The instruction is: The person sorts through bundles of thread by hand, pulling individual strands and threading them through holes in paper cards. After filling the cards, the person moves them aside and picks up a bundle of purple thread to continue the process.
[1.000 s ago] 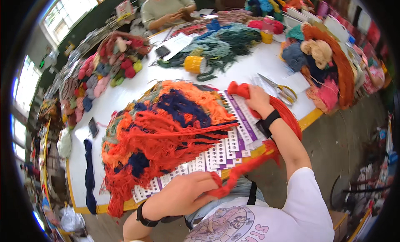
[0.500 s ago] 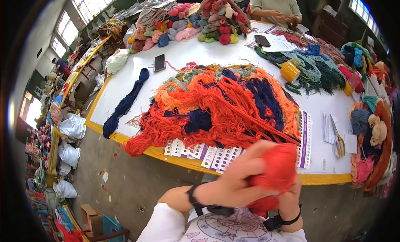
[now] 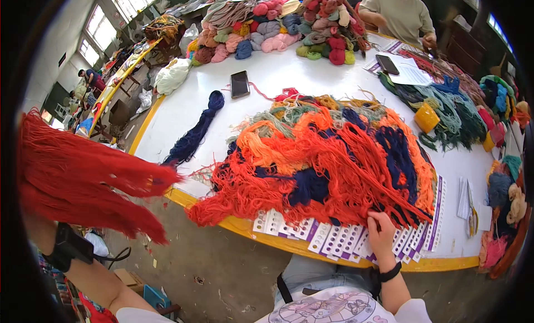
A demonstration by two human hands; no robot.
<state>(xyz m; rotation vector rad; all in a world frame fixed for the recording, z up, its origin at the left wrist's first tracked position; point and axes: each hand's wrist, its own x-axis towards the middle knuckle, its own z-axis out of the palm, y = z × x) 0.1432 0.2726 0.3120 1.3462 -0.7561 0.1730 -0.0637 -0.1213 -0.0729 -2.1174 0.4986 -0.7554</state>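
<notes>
My left hand (image 3: 34,225) is raised at the far left and grips a thick red yarn bundle (image 3: 78,178), whose loose ends fan out to the right and hide the fingers. A black band sits on that wrist. My right hand (image 3: 381,234) rests on the white and purple punched sample cards (image 3: 334,240) at the table's near edge, with its fingertips against the orange strands. Whether it grips a strand is hidden. A big heap of orange, dark blue and green yarn (image 3: 328,161) covers those cards.
The white table has a yellow rim (image 3: 245,228). On it lie a dark blue skein (image 3: 194,134), a black phone (image 3: 240,84), a yellow spool (image 3: 426,117), green yarn (image 3: 450,109) and piles of coloured skeins (image 3: 289,28). Another person (image 3: 397,11) works at the far side.
Both hands held the red bundle together in front of me. Now my left hand has carried it up and to the left, and my right hand has gone to the cards at the table edge.
</notes>
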